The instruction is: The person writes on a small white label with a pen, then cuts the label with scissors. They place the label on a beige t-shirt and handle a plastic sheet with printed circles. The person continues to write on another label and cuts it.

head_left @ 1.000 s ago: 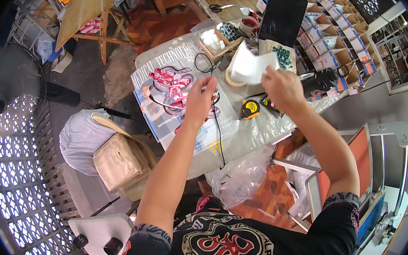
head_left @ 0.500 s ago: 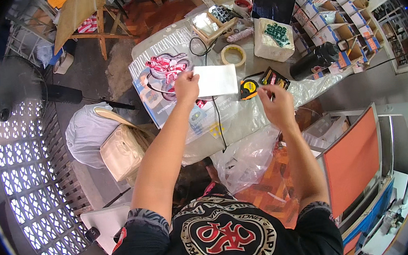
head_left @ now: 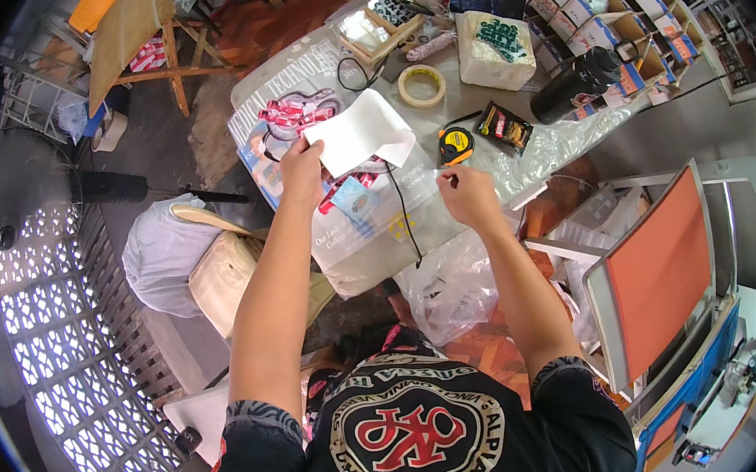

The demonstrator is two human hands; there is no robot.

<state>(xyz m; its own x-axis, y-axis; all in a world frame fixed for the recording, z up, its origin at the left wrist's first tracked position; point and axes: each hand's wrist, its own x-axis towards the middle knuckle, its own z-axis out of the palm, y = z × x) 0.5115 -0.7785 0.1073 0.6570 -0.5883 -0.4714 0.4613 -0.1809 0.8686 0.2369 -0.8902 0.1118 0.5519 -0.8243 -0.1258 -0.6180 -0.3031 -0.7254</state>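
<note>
My left hand [head_left: 303,172] pinches the left edge of a white sheet of paper [head_left: 357,136], whose right corner curls. Beneath the sheet lies a bundle of red-and-white patterned straps [head_left: 298,114], partly covered, on a printed tarpaulin [head_left: 341,232]. My right hand [head_left: 468,193] is closed in a pinch over the table's near side, apart from the paper; whatever sits at its fingertips is too small to make out. Just beyond it are a yellow-and-black tape measure [head_left: 457,145] and a small dark packet [head_left: 504,127]. A black cord [head_left: 403,206] runs down between my hands.
Farther back are a roll of masking tape [head_left: 422,85], a wrapped white block [head_left: 496,50], a wooden tray [head_left: 377,36] and a black bottle [head_left: 577,85]. Cardboard bins [head_left: 601,5] line the back right. An orange panel [head_left: 659,268] stands at right, a fan [head_left: 32,192] at left.
The sheet of paper has tilted, and its right end now curls. My right hand has come lower and a little left, still pinched. The whole view has shifted slightly.
</note>
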